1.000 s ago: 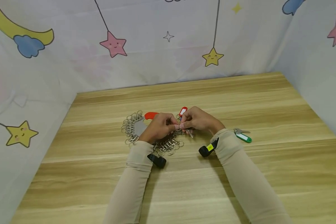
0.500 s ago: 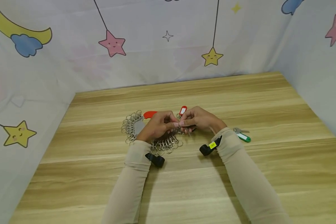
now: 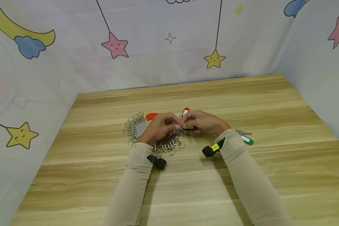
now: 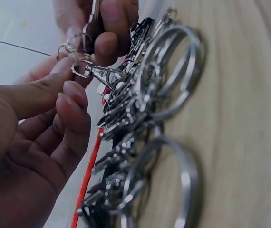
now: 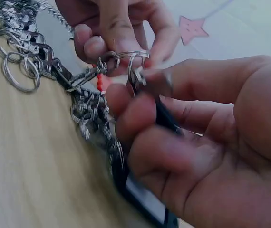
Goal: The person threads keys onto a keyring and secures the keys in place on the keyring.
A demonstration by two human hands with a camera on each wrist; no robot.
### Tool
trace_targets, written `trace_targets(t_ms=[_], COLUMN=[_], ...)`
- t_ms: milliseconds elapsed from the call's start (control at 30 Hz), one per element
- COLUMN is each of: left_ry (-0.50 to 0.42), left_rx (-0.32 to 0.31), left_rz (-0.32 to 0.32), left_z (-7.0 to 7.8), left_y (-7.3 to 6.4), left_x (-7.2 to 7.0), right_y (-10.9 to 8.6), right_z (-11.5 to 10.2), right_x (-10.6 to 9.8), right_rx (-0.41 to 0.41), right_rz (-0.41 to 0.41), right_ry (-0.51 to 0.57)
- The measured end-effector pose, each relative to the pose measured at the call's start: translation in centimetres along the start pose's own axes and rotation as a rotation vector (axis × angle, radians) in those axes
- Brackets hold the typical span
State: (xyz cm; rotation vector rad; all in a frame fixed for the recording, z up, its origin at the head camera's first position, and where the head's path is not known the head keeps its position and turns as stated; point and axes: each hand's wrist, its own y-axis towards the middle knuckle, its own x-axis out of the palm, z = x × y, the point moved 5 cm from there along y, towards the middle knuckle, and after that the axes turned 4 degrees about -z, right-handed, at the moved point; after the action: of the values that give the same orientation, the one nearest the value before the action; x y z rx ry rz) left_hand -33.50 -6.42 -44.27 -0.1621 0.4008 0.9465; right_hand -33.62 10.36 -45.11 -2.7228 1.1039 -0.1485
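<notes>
My left hand (image 3: 161,127) pinches a small metal split ring (image 5: 134,54) between thumb and fingertips. A swivel snap hook (image 4: 100,72) hangs from that ring, beside the other hooks. My right hand (image 3: 207,122) is close against the left and grips a key (image 4: 92,31), with a black strip (image 5: 166,116) between its fingers. The key's small ring meets the split ring at the fingertips; whether it is fully threaded I cannot tell. Under the hands lies a grey plate (image 3: 141,128) with a red handle (image 3: 151,116), edged with several snap hooks and rings (image 3: 166,145).
A red key tag (image 3: 185,111) lies just beyond the hands. To the right, a key with a green tag (image 3: 247,139) lies on the wooden table (image 3: 175,194). A black-framed tag (image 5: 147,202) shows below the right fingers. Printed cloth (image 3: 158,62) stands behind the table.
Both hands stay together at the same spot. The key in the right hand has turned, and a black piece now shows along its fingers. The left hand still pinches the ring.
</notes>
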Motion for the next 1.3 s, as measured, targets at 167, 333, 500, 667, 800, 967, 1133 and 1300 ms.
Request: trace_targets(t_ms=[167,333,500,667,800,967,1133,1300], left_ry=[0.043,0.031,0.001,-0.016,-0.003,0.0,0.009,-0.016], left_rx=[-0.049,-0.114,-0.145,-0.131,-0.122,-0.106,-0.086,-0.077], left_rz=[0.03,0.057,0.07,0.035,0.016,-0.018,-0.093,-0.15], left_z=[-0.3,-0.7,-0.9,-1.0,-0.8,-0.5,-0.2,-0.1], left_y=[-0.1,-0.1,0.0,0.4,0.3,0.2,0.0,-0.3], left_x=[-0.2,-0.3,-0.2,0.1,0.1,0.0,0.2,0.1], right_y=[-0.2,-0.1,-0.3,-0.9,-1.1,-1.2,-0.8,-0.3], right_z=[-0.8,-1.6,-2.2,-2.8,-2.8,-2.2,-0.9,0.0], right_x=[0.8,1.5,1.4,0.8,0.6,0.6,0.1,-0.3], right_rx=[0.036,-0.017,-0.069,-0.059,-0.032,-0.011,-0.015,-0.057], right_rz=[0.01,-0.001,0.054,0.107,0.084,0.004,-0.038,-0.023], right_ry=[-0.156,-0.323,-0.486,-0.571,-0.554,-0.359,-0.136,0.024])
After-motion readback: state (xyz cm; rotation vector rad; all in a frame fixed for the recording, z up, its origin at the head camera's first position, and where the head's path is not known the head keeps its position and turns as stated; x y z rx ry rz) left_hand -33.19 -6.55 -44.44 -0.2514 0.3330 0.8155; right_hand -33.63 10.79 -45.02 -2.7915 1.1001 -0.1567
